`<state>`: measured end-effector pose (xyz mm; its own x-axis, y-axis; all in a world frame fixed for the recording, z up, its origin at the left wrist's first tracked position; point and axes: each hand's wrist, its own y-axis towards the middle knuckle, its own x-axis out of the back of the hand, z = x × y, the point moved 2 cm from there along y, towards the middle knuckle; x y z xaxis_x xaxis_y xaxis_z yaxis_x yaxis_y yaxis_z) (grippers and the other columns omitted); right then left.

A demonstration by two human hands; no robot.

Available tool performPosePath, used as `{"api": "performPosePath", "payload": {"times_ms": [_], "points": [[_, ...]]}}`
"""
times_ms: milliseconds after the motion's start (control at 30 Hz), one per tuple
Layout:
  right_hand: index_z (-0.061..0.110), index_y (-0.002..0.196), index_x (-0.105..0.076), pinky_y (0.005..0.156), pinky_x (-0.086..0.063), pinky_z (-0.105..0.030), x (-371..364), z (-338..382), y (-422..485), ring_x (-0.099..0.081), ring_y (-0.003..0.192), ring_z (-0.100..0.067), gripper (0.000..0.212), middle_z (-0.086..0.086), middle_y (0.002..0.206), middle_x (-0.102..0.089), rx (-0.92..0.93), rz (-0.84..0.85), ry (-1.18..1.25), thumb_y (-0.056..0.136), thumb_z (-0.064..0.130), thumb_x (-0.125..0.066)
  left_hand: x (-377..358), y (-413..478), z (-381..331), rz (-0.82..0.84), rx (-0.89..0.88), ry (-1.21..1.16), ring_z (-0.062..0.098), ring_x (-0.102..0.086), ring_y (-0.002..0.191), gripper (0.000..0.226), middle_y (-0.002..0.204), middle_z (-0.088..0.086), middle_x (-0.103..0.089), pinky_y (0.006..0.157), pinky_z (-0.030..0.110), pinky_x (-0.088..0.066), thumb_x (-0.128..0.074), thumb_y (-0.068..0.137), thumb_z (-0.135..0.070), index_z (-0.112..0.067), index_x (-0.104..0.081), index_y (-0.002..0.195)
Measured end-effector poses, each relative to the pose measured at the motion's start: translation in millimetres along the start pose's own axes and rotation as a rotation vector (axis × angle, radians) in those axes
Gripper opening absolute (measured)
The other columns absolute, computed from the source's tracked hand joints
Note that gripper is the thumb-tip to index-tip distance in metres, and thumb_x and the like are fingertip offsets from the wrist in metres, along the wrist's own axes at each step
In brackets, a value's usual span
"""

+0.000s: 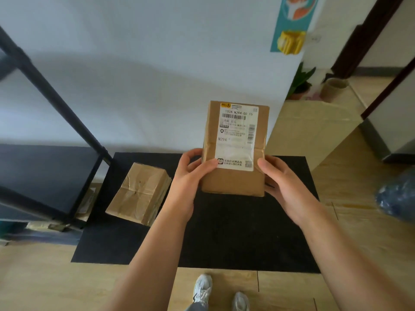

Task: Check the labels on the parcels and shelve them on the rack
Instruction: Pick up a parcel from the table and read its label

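I hold a brown cardboard parcel (pixel 233 180) up in front of me, its white shipping label (pixel 235 135) facing me with barcodes and the code N294. My left hand (pixel 188 178) grips its lower left side and my right hand (pixel 285 182) grips its lower right side. A second brown taped parcel (pixel 139 193) lies on the black floor mat (pixel 235 232), left of my hands, no label showing on its upper face. The black metal rack (pixel 51 173) stands at the left, one dark shelf visible.
A white wall rises behind the mat. A large flat cardboard box (pixel 314 129) leans at the right. A blue plastic bundle (pixel 397 196) sits at the far right on the wooden floor. Potted plant (pixel 301 84) and doorway lie beyond. My shoes (pixel 202 290) stand at the mat's near edge.
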<state>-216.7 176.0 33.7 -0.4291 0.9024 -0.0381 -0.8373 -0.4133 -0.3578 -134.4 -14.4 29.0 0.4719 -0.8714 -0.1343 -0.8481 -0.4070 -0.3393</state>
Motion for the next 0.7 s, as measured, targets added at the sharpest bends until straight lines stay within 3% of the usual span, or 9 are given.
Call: {"api": "performPosePath", "payload": {"times_ms": [67,200,400,600,700], "points": [[0.028,0.137,-0.055,0.115,-0.036,-0.048,4,14,-5,-0.059,0.128,-0.017,0.093,0.006,0.129,-0.070,0.044,0.034,0.027,0.058,0.070,-0.079,-3,-6,-11,0.030,-0.034,0.002,0.026,-0.064,0.116,0.066,0.129,0.005,-0.065,0.093,0.045,-0.058,-0.075,0.073,-0.041,-0.028,-0.051,0.133],[0.022,0.135,-0.056,0.111,-0.042,-0.046,8,39,-17,-0.069,0.114,-0.017,0.063,0.001,0.119,-0.076,0.119,0.072,0.066,0.077,0.041,-0.070,-7,-16,-33,0.068,-0.100,-0.002,0.026,-0.066,0.115,0.059,0.124,0.004,-0.069,0.094,0.046,-0.057,-0.070,0.077,-0.042,-0.025,-0.052,0.130],[0.021,0.133,-0.055,0.103,-0.047,-0.040,2,64,-36,-0.071,0.112,-0.017,0.065,0.000,0.118,-0.076,0.232,0.090,0.106,0.073,0.034,-0.078,-8,-28,-66,0.033,-0.212,-0.058,0.032,-0.067,0.116,0.055,0.118,0.008,-0.074,0.102,0.055,-0.051,-0.063,0.084,-0.044,-0.012,-0.056,0.127],[0.022,0.131,-0.057,0.093,-0.056,-0.027,5,74,-48,-0.068,0.118,-0.021,0.063,-0.002,0.123,-0.073,0.316,0.194,0.136,0.074,0.036,-0.079,-5,-41,-81,0.067,-0.287,-0.082,0.030,-0.070,0.115,0.058,0.124,0.007,-0.074,0.101,0.059,-0.051,-0.067,0.084,-0.043,-0.016,-0.055,0.133],[0.017,0.128,-0.059,0.094,-0.056,-0.031,6,74,-52,-0.068,0.117,-0.024,0.061,-0.005,0.120,-0.073,0.363,0.225,0.157,0.072,0.029,-0.080,-2,-47,-84,0.077,-0.296,-0.115,0.034,-0.069,0.117,0.063,0.124,0.008,-0.074,0.102,0.065,-0.048,-0.069,0.077,-0.048,-0.016,-0.056,0.130]]}}
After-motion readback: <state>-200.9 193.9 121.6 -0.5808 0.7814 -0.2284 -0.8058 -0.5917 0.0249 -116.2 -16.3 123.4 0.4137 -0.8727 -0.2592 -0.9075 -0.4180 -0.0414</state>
